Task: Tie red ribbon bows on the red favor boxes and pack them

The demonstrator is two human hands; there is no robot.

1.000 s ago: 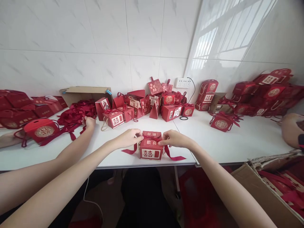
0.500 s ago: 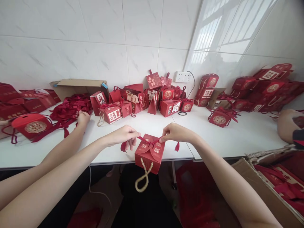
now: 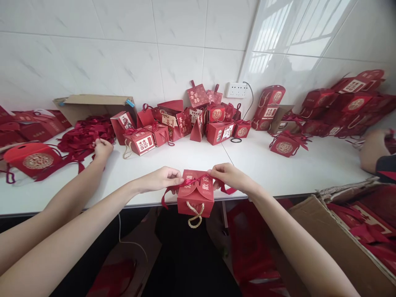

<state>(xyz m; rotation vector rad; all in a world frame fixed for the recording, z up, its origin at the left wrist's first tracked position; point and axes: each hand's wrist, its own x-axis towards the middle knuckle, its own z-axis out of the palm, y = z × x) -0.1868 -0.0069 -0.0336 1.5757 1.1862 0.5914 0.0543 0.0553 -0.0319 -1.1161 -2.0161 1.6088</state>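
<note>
A red gift box (image 3: 195,202) with gold lettering sits at the table's front edge, its twisted cream rope handle (image 3: 196,215) hanging from the near side. Across its top runs a red ribbon (image 3: 196,179). My left hand (image 3: 165,179) pinches the ribbon at the box's left side, and a ribbon tail hangs beneath it. On the right, my right hand (image 3: 225,175) pinches the other part of the ribbon, with a tail trailing below the palm. Some fingers of both hands are hidden behind the box and ribbon.
Another person's hand (image 3: 103,149) touches a red ribbon pile (image 3: 86,134) at left. Red boxes (image 3: 140,141) stand along the wall, with more stacked at right (image 3: 352,103). A cardboard carton (image 3: 334,231) stands at lower right. Another person's arm (image 3: 369,152) is at far right.
The box has turned to face me more squarely, and its rope handle has swung right and up. The ribbon lies differently across the top, with my hands still on it. The view has shifted slightly.
</note>
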